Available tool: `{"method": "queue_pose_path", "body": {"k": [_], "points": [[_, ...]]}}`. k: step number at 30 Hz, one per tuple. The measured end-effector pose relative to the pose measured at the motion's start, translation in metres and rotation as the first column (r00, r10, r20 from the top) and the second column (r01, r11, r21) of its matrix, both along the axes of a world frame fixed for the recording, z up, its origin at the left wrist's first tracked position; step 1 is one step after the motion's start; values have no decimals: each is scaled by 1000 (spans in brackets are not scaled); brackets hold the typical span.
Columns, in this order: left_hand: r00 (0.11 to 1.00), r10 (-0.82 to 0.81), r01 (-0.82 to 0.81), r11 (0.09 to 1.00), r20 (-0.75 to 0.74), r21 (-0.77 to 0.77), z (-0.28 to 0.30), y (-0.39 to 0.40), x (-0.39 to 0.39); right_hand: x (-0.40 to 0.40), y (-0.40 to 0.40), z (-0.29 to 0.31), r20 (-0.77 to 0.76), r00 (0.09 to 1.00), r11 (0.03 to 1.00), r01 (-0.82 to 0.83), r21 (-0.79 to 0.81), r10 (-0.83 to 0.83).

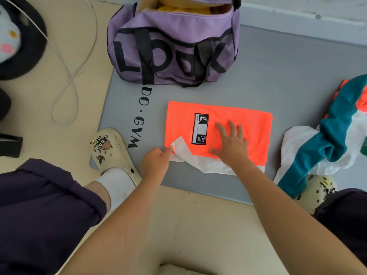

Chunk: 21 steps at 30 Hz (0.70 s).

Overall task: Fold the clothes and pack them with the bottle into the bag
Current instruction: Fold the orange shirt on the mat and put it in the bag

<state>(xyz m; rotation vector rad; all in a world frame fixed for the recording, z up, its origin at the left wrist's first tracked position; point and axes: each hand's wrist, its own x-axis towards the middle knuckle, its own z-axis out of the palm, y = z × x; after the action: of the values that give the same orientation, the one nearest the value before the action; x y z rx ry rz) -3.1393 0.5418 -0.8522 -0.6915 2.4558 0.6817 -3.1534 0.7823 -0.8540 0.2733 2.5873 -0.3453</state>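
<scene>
Fingers of the left hand (155,160) are pinching the white corner of the orange garment (238,120) lying on the grey mat (288,80); the right hand (231,140) is pressing flat, fingers spread. Bare mat is separating garment from purple bag (170,46) and unfolded clothes (333,135).

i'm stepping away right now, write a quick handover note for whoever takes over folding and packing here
Left hand: pinches the white corner of the orange garment at its near left edge.
Right hand: open, pressing flat on the garment.
Orange garment: partly folded into a rectangle on the grey mat.
Purple bag: open at the far side of the mat, something yellow already inside.
Teal and white clothes: unfolded heap at the right.
Bottle: not in view.
Left: finish this fold, fold the heap, pack everything.
</scene>
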Motion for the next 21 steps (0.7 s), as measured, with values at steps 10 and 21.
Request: {"method": "queue_pose_path", "body": {"k": [10,21], "points": [[988,-17,9,999,153,53,2,54,-23,1,7,0,28,1000,999,-8,-41,10],[881,474,-469,868,10,165,18,25,40,1,13,9,-88,996,993,12,-119,-23]]}}
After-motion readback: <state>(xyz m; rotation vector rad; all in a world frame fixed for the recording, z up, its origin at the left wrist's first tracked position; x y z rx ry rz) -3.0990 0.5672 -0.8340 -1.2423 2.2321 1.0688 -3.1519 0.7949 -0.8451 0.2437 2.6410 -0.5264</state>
